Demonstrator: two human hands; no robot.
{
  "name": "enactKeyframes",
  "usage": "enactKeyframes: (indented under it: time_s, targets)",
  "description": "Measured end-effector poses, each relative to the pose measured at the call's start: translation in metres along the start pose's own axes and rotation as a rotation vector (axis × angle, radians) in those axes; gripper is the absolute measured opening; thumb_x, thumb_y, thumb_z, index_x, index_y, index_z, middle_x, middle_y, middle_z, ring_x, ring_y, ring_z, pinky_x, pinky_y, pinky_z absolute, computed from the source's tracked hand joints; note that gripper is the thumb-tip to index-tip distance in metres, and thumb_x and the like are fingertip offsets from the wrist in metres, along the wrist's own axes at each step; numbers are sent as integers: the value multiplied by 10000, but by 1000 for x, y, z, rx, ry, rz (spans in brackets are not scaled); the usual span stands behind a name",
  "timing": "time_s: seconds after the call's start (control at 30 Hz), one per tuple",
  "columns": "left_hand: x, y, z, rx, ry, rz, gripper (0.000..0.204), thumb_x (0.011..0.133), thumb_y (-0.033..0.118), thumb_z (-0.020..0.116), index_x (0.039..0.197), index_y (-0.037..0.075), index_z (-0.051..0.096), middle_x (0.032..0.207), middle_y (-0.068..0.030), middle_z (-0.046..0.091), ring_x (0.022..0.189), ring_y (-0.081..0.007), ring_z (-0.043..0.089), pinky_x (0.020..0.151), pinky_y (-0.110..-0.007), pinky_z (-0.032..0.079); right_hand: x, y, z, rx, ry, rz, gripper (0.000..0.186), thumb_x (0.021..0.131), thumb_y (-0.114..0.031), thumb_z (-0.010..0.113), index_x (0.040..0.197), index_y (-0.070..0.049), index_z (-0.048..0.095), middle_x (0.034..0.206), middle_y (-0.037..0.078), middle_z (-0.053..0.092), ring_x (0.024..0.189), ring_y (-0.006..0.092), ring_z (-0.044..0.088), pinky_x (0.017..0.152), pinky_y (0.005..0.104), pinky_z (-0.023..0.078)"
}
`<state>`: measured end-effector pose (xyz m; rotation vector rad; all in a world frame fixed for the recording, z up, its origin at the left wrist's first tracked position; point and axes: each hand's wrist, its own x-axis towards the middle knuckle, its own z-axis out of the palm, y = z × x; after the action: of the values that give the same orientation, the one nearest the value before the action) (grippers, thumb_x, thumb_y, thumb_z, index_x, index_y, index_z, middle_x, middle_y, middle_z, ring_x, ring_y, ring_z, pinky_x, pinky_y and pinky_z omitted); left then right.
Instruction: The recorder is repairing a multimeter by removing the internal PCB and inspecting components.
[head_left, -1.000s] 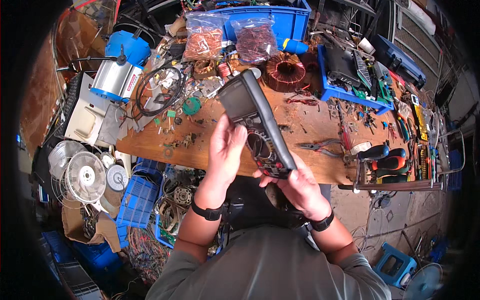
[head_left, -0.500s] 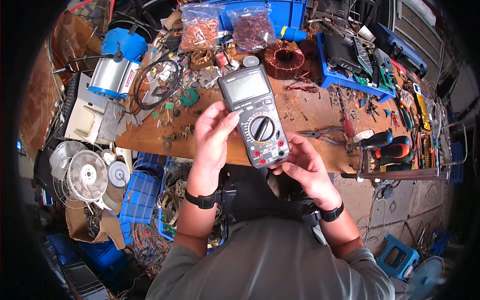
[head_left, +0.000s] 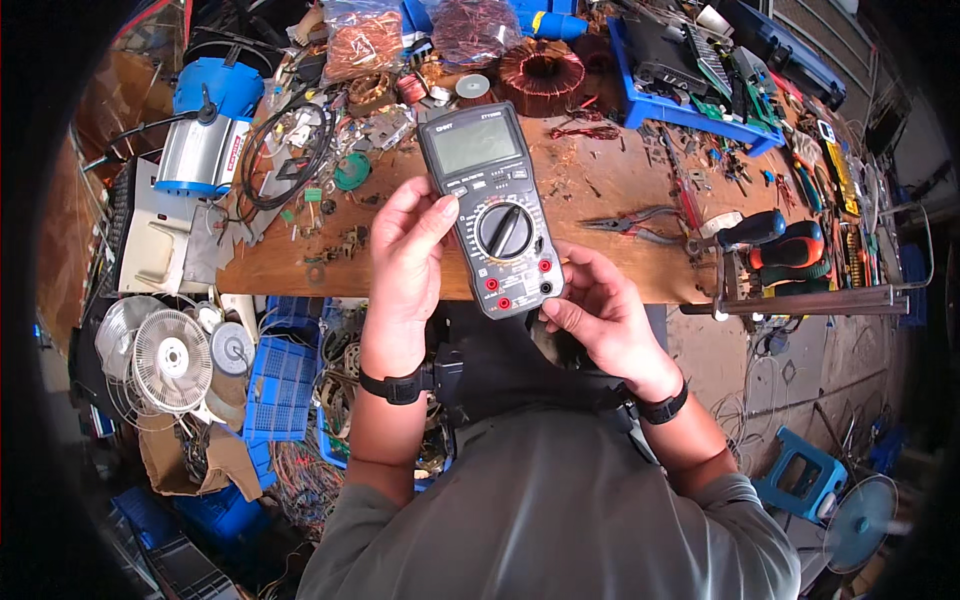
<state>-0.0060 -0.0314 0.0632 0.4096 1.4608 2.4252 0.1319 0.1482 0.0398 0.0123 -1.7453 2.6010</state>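
Note:
A dark grey digital multimeter (head_left: 510, 262) is held up in front of me, just above the near edge of the workbench. Its grey screen is blank, and a round black dial sits below it with several ringed jacks at the bottom. My left hand (head_left: 405, 250) grips its left side, thumb on the front face and fingers partly hidden behind. At the lower right corner, my right hand (head_left: 610, 320) has curled fingers and thumb against the casing. Long-nose pliers (head_left: 635, 224) lie on the wooden bench (head_left: 400, 270) to the right.
Bags of copper wire (head_left: 362, 45), a copper toroid coil (head_left: 541, 75) and a blue tray of circuit boards (head_left: 628, 75) stand at the back. Screwdrivers (head_left: 790, 250) sit at right. A blue and silver motor (head_left: 205, 130) is at left; fan parts (head_left: 172, 360) and blue baskets (head_left: 278, 385) lie below.
The multimeter and both hands sit slightly further left and nearer. The whole view has shifted a little, and the right thumb has moved off the multimeter's underside toward its corner.

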Motion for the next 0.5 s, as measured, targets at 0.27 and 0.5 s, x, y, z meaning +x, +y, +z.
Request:
enactKeyframes:
  time_s: [0.27, 0.5]
  targets:
    - [-2, -7, -2, -3, -68, 18, 286, 981, 73, 537, 1241, -46, 558, 1159, -128, 662, 1074, -194, 630, 983, -340, 479, -5, -1, 1, 2, 32, 5, 545, 918, 60, 625, 1418, -1, 417, 1000, 22, 612, 870, 79, 592, 753, 237, 520]
    - [0, -10, -3, 21, -68, 28, 278, 982, 77, 542, 1231, -45, 561, 1161, -125, 661, 1078, -188, 626, 987, -344, 476, -4, 1, -3, -17, 49, 8, 561, 925, 56, 622, 1436, 5, 397, 1042, 20, 619, 911, 71, 582, 799, 220, 492]
